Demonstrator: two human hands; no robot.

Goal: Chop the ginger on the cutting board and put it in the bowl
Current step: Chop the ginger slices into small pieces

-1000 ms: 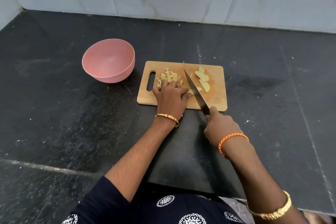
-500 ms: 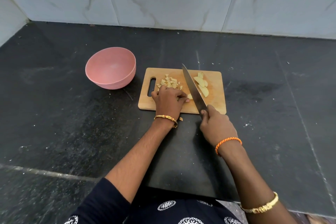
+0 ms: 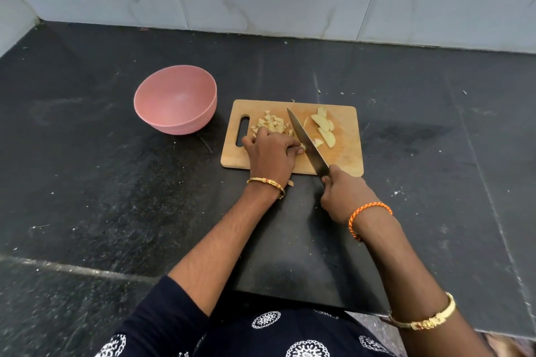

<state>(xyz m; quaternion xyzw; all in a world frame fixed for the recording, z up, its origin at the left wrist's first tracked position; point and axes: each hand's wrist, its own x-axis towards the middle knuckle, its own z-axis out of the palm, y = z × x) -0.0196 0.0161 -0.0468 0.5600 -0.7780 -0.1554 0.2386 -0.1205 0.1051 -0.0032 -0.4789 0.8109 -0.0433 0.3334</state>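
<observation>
Midway through the chopping, with nothing yet in the pink bowl.

On the cutting board, the right hand is wrapped round the knife handle, blade slanting between a heap of diced ginger and uncut ginger slices. The left hand has its fingers curled over a small piece beside the blade, seemingly pinning it. Next, judging by the board: finish the slices, keeping fingertips tucked, then carry everything left to the bowl.
</observation>
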